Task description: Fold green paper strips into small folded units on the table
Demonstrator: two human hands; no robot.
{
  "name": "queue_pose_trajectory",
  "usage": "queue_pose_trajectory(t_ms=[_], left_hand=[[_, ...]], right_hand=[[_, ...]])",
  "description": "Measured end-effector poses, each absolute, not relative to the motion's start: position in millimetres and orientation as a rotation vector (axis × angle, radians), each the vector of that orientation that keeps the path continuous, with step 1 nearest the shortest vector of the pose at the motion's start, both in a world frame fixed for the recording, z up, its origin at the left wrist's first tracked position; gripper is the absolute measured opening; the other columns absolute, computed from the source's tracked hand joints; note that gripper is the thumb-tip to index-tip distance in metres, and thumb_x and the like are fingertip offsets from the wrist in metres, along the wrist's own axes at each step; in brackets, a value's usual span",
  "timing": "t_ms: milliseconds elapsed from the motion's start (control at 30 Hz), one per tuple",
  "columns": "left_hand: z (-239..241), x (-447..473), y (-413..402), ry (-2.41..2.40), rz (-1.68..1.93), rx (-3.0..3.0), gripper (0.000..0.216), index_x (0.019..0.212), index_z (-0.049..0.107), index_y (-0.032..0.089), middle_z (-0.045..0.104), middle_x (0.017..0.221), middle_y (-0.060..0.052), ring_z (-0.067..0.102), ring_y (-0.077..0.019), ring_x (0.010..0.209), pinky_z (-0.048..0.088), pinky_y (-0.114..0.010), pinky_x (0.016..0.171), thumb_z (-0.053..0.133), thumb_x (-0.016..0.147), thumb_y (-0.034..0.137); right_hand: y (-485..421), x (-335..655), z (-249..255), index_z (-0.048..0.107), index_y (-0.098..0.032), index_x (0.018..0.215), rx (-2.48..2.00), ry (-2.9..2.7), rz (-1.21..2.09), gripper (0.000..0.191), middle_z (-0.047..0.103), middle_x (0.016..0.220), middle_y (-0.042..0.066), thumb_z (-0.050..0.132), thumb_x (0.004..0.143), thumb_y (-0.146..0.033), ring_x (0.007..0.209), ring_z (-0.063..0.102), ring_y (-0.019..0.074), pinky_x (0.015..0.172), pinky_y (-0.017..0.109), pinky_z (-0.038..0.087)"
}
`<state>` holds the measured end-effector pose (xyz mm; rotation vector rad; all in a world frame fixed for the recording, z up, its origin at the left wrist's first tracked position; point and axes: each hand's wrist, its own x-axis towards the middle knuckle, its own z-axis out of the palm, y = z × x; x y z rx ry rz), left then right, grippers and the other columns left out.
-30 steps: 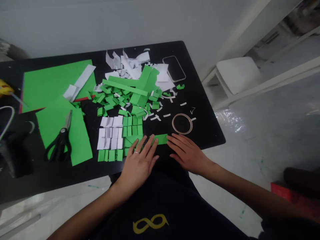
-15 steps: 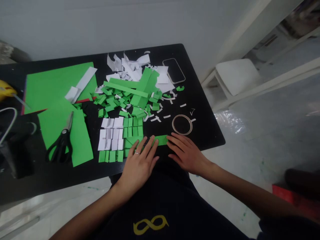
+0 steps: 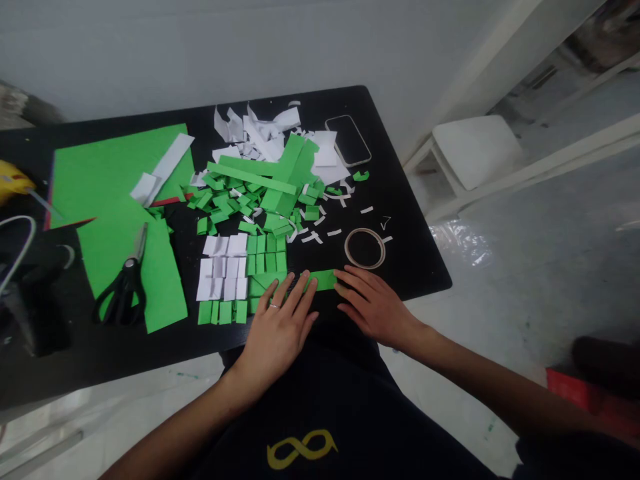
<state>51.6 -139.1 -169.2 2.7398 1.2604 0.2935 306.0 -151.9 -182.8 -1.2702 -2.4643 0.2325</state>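
A small green paper strip lies flat near the front edge of the black table. My left hand rests palm down with spread fingers, its fingertips on the strip's left end. My right hand lies flat too, fingertips touching the strip's right end. Left of the strip sit rows of folded green pieces and white pieces. Neither hand grips anything.
A tape ring lies just beyond my right hand. Scissors rest on green sheets at the left. A pile of green and white scraps and a phone fill the table's back. A white stool stands to the right.
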Motion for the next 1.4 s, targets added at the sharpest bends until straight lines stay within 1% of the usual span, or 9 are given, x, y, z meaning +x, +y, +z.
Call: queue_pose_trajectory(t_ms=[100,400,567,667,833,967,1100,1267,1400], left_hand=[[-169.6,51.6,-138.8,1.262,0.295,2.733,0.050,0.157,0.056,0.015,0.055,0.166,-0.012,0.057,-0.0367,0.147,0.047,-0.057,0.119,0.056,0.109,0.026],[-168.6,51.8,-139.5,1.266,0.289,2.704,0.051,0.158,0.056,0.018,0.054,0.166,-0.011,0.056,-0.0364,0.149,0.045,-0.056,0.121,0.056,0.108,0.027],[-168.2,52.0,-138.7,1.255,0.299,2.722,0.049,0.157,0.057,0.016,0.055,0.166,-0.011,0.057,-0.0369,0.147,0.045,-0.055,0.121,0.055,0.109,0.027],[-168.0,52.1,-138.4,1.245,0.298,2.731,0.050,0.157,0.057,0.015,0.055,0.166,-0.012,0.057,-0.0374,0.147,0.046,-0.056,0.120,0.056,0.109,0.026],[-168.1,51.8,-138.2,1.230,0.293,2.743,0.049,0.156,0.057,0.014,0.056,0.165,-0.013,0.057,-0.0382,0.147,0.047,-0.058,0.119,0.056,0.108,0.026],[-168.3,51.6,-137.6,1.229,0.297,2.737,0.049,0.156,0.057,0.015,0.057,0.164,-0.013,0.057,-0.0382,0.147,0.047,-0.058,0.119,0.057,0.108,0.026],[-166.8,51.9,-137.2,1.230,0.302,2.722,0.049,0.155,0.058,0.016,0.057,0.164,-0.013,0.058,-0.0386,0.146,0.048,-0.059,0.119,0.058,0.108,0.025],[-164.4,50.9,-134.6,1.224,0.403,2.684,0.041,0.146,0.065,0.013,0.065,0.155,-0.015,0.060,-0.0376,0.143,0.048,-0.058,0.119,0.057,0.108,0.025],[-162.5,50.2,-127.0,1.278,0.545,2.588,0.035,0.141,0.068,0.016,0.071,0.145,-0.016,0.062,-0.0355,0.139,0.047,-0.058,0.119,0.056,0.108,0.021]], right_hand=[[-152.7,305.9,-183.0,0.070,-0.009,0.138,-1.261,-2.464,0.212,0.035,0.071,0.147,0.020,0.058,0.110,-0.026,0.143,0.063,0.0362,0.109,0.056,0.063],[-156.8,304.3,-183.4,0.066,-0.011,0.143,-1.267,-2.465,0.159,0.036,0.072,0.146,0.018,0.055,0.112,-0.025,0.144,0.064,0.0333,0.113,0.054,0.061],[-151.0,303.3,-178.6,0.072,-0.009,0.133,-1.247,-2.403,0.175,0.032,0.077,0.136,0.018,0.057,0.111,-0.028,0.135,0.069,0.0349,0.106,0.053,0.065],[-144.3,302.0,-176.8,0.074,-0.013,0.129,-1.280,-2.313,0.207,0.027,0.079,0.130,0.017,0.059,0.110,-0.026,0.130,0.072,0.0333,0.103,0.052,0.066],[-137.6,297.6,-176.0,0.071,-0.017,0.140,-1.290,-2.314,0.205,0.033,0.074,0.145,0.014,0.058,0.110,-0.019,0.139,0.068,0.0321,0.109,0.051,0.063],[-136.7,294.5,-176.7,0.074,-0.017,0.137,-1.277,-2.327,0.169,0.032,0.078,0.138,0.011,0.058,0.109,-0.014,0.135,0.071,0.0312,0.105,0.050,0.065],[-134.5,293.1,-177.9,0.076,-0.021,0.134,-1.295,-2.257,0.224,0.031,0.082,0.130,0.010,0.059,0.109,-0.015,0.130,0.073,0.0300,0.106,0.051,0.065],[-130.7,292.1,-177.4,0.075,-0.018,0.135,-1.267,-2.262,0.253,0.032,0.081,0.125,0.013,0.056,0.110,-0.015,0.121,0.075,0.0294,0.105,0.050,0.064],[-128.1,291.0,-174.6,0.071,-0.017,0.140,-1.294,-2.264,0.355,0.035,0.076,0.122,0.016,0.055,0.109,-0.015,0.116,0.071,0.0314,0.101,0.054,0.064]])
